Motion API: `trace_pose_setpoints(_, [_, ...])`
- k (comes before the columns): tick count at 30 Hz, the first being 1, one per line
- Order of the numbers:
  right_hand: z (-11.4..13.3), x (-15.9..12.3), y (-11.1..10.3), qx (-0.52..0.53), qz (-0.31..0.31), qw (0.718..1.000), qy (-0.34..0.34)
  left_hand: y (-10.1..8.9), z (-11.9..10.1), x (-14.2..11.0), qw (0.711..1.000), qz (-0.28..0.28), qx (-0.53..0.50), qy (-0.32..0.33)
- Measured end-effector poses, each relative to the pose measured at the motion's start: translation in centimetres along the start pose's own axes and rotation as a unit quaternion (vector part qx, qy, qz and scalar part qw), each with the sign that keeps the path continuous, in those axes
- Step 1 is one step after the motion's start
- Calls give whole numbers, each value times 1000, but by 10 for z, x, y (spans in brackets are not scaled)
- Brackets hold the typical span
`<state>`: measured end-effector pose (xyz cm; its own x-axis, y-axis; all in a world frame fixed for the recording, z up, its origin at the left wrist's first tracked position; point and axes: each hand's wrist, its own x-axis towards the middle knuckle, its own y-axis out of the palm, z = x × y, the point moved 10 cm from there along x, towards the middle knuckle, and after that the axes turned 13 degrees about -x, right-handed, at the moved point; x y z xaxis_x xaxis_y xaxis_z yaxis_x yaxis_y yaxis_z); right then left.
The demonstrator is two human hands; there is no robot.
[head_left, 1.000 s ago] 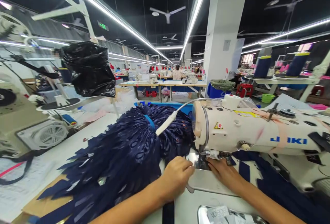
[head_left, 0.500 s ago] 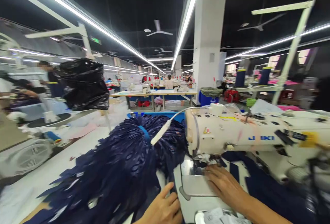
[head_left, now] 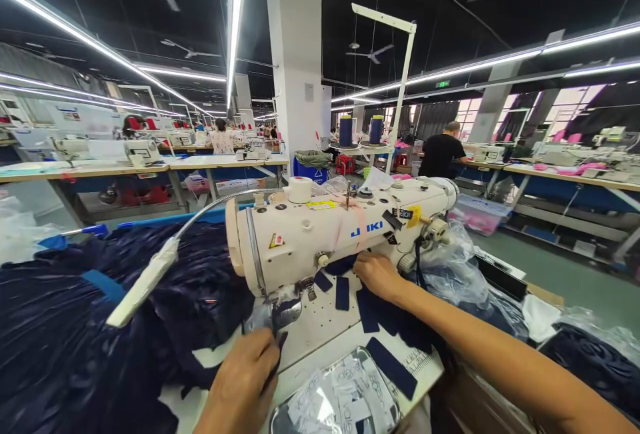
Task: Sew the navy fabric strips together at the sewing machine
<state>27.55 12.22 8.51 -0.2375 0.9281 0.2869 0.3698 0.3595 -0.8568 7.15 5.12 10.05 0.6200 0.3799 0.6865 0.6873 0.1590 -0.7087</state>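
Note:
A white JUKI sewing machine (head_left: 300, 241) stands in front of me. My left hand (head_left: 245, 374) is at its needle end, beside the presser foot, with curled fingers closed on a dark navy fabric piece (head_left: 274, 373). Under the machine's arm is my right hand (head_left: 377, 277), its fingers bent and pressed together at navy fabric pieces; the fingertips are partly hidden. Narrow navy strips (head_left: 343, 294) lie flat on the machine bed between the hands. A large heap of navy fabric (head_left: 200, 294), tied with a blue band (head_left: 103, 285), spreads to the left.
A metal tray (head_left: 361, 354) of white printed labels sits at the bed's front edge. The machine's lamp (head_left: 145, 281) hangs over the heap. Clear plastic bags (head_left: 450, 274) lie at right. Behind are thread cones (head_left: 346, 131), a blue bin (head_left: 311, 171) and a seated person (head_left: 443, 152).
My view has swung right. My right hand has moved from beside the needle to under the machine's arm, rightward. My left hand has come up closer to the needle, its fingers now curled.

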Motion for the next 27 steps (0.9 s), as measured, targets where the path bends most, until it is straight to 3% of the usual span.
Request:
trace_pose_setpoints(5, [1,-1,4,5,4,1000,-16,34,18,10,999,27,28,37])
trace_pose_setpoints(9, [3,-17,-14,25,2,999,-19,40,33,-2,997,60,45,17])
trace_pose_setpoints(13, [16,-55,-34,49,38,997,-52,36,27,-11,991,99,80,40])
trace_pose_setpoints(17, [48,-107,-29,41,96,990,-94,38,11,-14,977,125,142,100])
trace_pose_setpoints(21, [66,-134,-18,9,56,995,-83,43,8,-19,966,128,182,130])
trace_pose_setpoints(27, [67,-130,-16,11,-37,997,-60,58,27,-31,970,134,175,102])
